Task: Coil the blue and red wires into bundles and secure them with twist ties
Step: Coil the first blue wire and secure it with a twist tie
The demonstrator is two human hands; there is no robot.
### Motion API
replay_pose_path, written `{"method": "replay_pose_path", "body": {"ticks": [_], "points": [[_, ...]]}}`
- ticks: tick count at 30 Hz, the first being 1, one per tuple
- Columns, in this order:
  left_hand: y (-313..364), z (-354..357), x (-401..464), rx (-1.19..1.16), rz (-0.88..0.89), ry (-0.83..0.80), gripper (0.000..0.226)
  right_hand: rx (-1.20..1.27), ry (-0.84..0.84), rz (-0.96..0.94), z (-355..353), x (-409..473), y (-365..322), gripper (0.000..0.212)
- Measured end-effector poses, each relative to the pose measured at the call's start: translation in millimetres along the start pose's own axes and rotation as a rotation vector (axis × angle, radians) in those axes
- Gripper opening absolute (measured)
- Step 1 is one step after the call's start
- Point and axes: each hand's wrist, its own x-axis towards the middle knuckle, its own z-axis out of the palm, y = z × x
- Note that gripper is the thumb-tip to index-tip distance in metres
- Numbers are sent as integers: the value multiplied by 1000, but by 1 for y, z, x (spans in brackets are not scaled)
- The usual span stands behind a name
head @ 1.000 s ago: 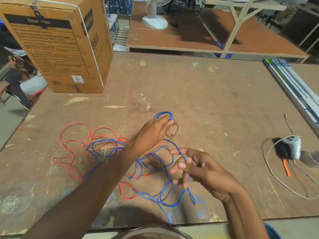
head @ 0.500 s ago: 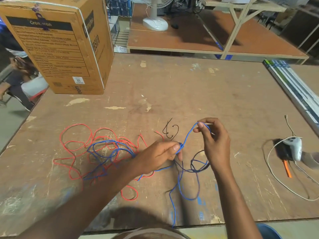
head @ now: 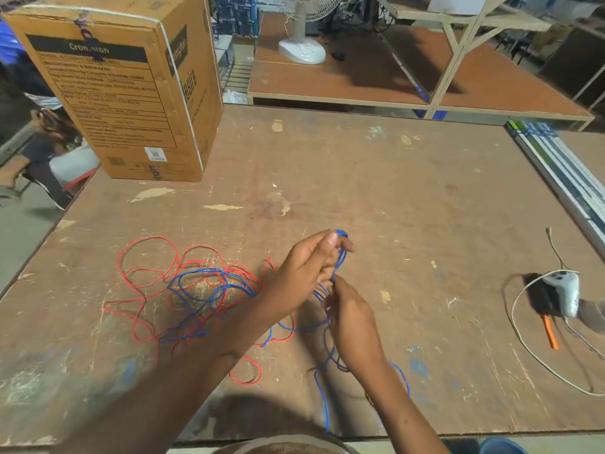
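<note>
Mid-frame, the left hand point(head: 306, 267) pinched blue wire point(head: 340, 257) loops; the right hand point(head: 352, 317) gripped them lower. Red wire point(head: 147, 273) tangled left could probably snag the coil.

Blue wire point(head: 209, 294) tangles with red wire point(head: 144, 257) on the scuffed brown table point(head: 393, 198), beside a tan box point(head: 131, 93).

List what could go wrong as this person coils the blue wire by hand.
1. The blue wire lies tangled through the red wire; pulling may drag red loops along or tighten a knot.
2. The left hand pinches only the top of the loops; a weak grip could let them spring apart.
3. Slack trailing below the right hand hangs off the table edge and may snag.
</note>
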Motion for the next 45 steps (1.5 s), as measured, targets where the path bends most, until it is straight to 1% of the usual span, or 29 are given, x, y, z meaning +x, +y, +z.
{"method": "replay_pose_path", "body": {"ticks": [1, 4, 5, 7, 9, 12, 15, 17, 18, 20, 21, 23, 24, 25, 27, 29, 30, 31, 32, 33, 34, 35, 36, 38, 39, 40, 42, 43, 45], "points": [[-2, 1, 6, -3, 25, 74, 39, 60, -18, 23, 4, -4, -5, 46], [-10, 3, 20, -14, 49, 264, 41, 357, -21, 112, 4, -7, -20, 12], [-13, 5, 23, -43, 38, 301, 38, 434, -35, 122, 2, -5, -24, 8], [-18, 8, 28, -119, 1, 338, 34, 478, -104, 102, -2, -2, -26, 9], [-19, 8, 33, -132, 0, 349, 37, 547, -162, 105, -6, 2, -26, 18], [-18, -1, 46, -33, 64, 355, 34, 692, -173, 171, -16, 4, -22, 33], [-22, -10, 48, 223, 139, 283, 27, 741, -170, 255, -29, 4, -28, 16], [-28, -15, 44, 558, 255, 150, 42, 742, -204, 308, -36, 7, -29, 8], [-29, -17, 42, 757, 326, 69, 47, 693, -226, 320, -40, 10, -26, 8], [-31, -25, 40, 1100, 446, -49, 50, 509, -272, 297, -54, 17, -13, 24], [-32, -32, 40, 1205, 481, -71, 50, 446, -303, 279, -63, 20, -8, 30], [-34, -46, 38, 1296, 467, -97, 46, 510, -367, 249, -81, 23, 2, 24], [-36, -51, 35, 1304, 452, -125, 41, 607, -395, 240, -89, 23, 3, 24], [-37, -55, 32, 1290, 433, -153, 36, 746, -419, 257, -96, 24, 3, 31], [-33, -59, 26, 1255, 429, -194, 34, 1116, -464, 396, -105, 27, 1, 53], [-25, -62, 23, 1210, 415, -235, 35, 1406, -551, 560, -110, 28, 3, 83], [-21, -63, 22, 1198, 378, -266, 39, 1477, -606, 563, -110, 29, 8, 93], [-19, -64, 20, 1200, 324, -298, 43, 1480, -649, 521, -111, 29, 10, 96], [-17, -65, 19, 1200, 269, -325, 46, 1407, -661, 442, -111, 28, 14, 90], [-16, -65, 16, 1196, 217, -350, 45, 1277, -651, 362, -110, 27, 15, 77], [-14, -64, 13, 1174, 176, -373, 42, 1117, -625, 309, -109, 27, 13, 58], [-13, -63, 10, 1137, 136, -398, 39, 986, -577, 304, -108, 29, 12, 39], [-10, -60, 6, 1085, 104, -424, 36, 904, -506, 317, -107, 32, 11, 27], [-4, -54, 0, 923, 12, -466, 33, 808, -314, 295, -105, 41, 13, 16], [-2, -51, -3, 812, -43, -478, 33, 780, -228, 259, -106, 45, 14, 17], [1, -47, -6, 702, -92, -485, 34, 764, -169, 224, -106, 50, 16, 23], [4, -41, -11, 532, -147, -494, 39, 843, -164, 184, -106, 56, 21, 25], [6, -38, -12, 483, -166, -496, 40, 936, -207, 172, -105, 57, 25, 23], [13, -32, -14, 439, -194, -528, 41, 1209, -372, 206, -102, 61, 31, 16]]}}
